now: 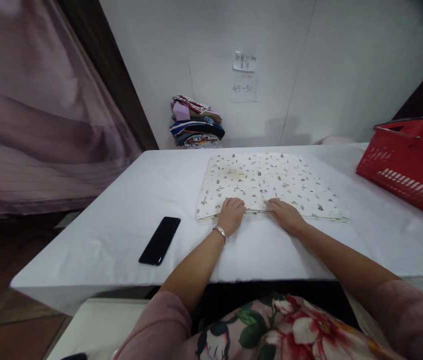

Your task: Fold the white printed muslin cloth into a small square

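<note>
A white cloth (260, 180) with small printed motifs lies folded in a flat rectangle on the white-covered table (110, 220). Its layers show along the near edge. My left hand (231, 216), with a bracelet at the wrist, has its fingers curled over that edge, left of the middle. A short way to the right, my right hand (287, 216) grips the same edge, fingertips on top and pointing inward. The undersides of both hands are hidden. A faint yellowish patch shows on the cloth's upper left part.
A black phone (160, 241) lies on the table to the left of my left forearm. At the right stands a red plastic basket (414, 165) with a metal handle. Folded clothes (197, 122) are stacked beyond the far edge, against the wall with paper notes (244, 89).
</note>
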